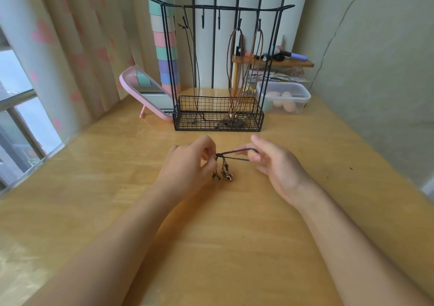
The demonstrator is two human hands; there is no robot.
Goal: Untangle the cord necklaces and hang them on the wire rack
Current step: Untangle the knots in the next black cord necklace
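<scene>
The dark cord necklace (234,151) is stretched in the air between both hands, just above the middle of the table (234,235). The left hand (187,165) pinches the gathered cords with curled fingers, and the beaded ends (226,175) dangle below that pinch, close to the wood. The right hand (279,165) has the looped end of the cord hooked around its bent fingers, with the index finger stretched out.

Farther back, across a stretch of plain wood, stands the black wire rack (206,122). 1 dark necklace (193,66) hangs from its left hook and 2 brown cord necklaces (231,66) hang from hooks on the right, their pendants lying in the mesh basket at the base.

A pink-framed mirror (150,82) leans just left of the rack. A clear plastic box holding eggs (303,99) sits just right of it. Printed cards (277,75) lie behind the box, their writing too small to read. The table's left edge runs along a window, and its right edge runs close to a wall.
</scene>
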